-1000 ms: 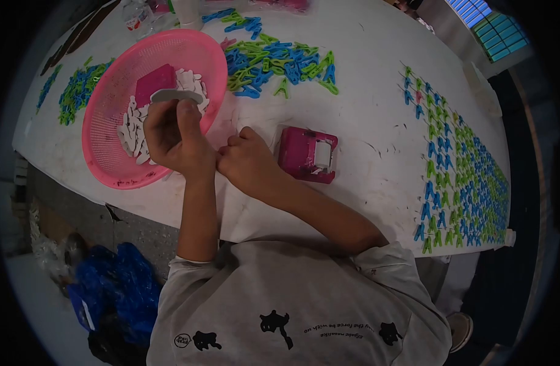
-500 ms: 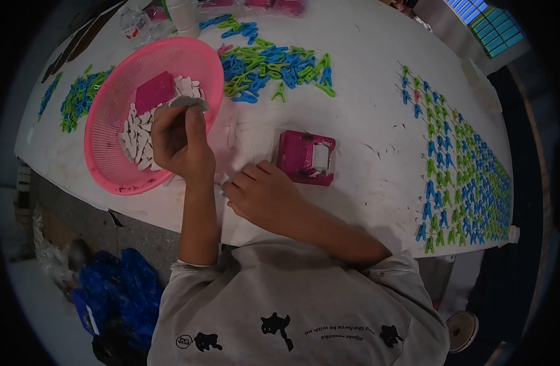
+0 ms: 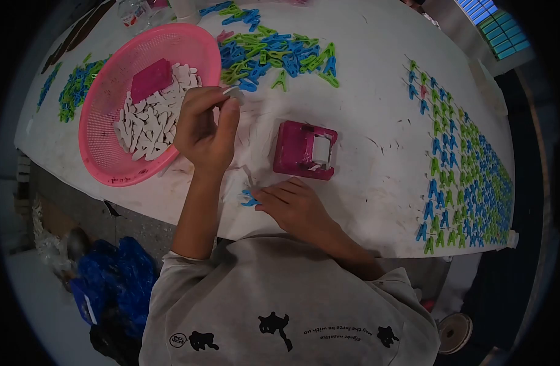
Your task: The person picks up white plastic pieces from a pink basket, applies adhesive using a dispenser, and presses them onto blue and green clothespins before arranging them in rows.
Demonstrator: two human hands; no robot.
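My left hand (image 3: 205,127) is raised beside a pink basket (image 3: 88,143), thumb and finger pinching a small flat white piece (image 3: 233,92). More white tapered pieces (image 3: 150,125) fill the basket's bottom, along with a magenta block (image 3: 150,80). Low over the table, my right hand (image 3: 295,206) has its fingertips closed on a blue clothespin (image 3: 249,198), mostly visible left of the fingers. Just beyond that hand sits a magenta box (image 3: 290,149) with a white roller-like part (image 3: 321,150) set in its right side.
A heap of blue and green clothespins (image 3: 271,58) lies at the back, another pile (image 3: 82,88) left of the basket. Rows of clothespins (image 3: 469,177) cover the table's right side. A clear plastic bottle (image 3: 133,13) stands at the back left. Blue plastic bags (image 3: 118,274) lie on the floor.
My left hand has come out from over the basket to the right, carrying the white piece. My right hand has shifted right and nearer my body; the blue clothespin now shows at its fingertips.
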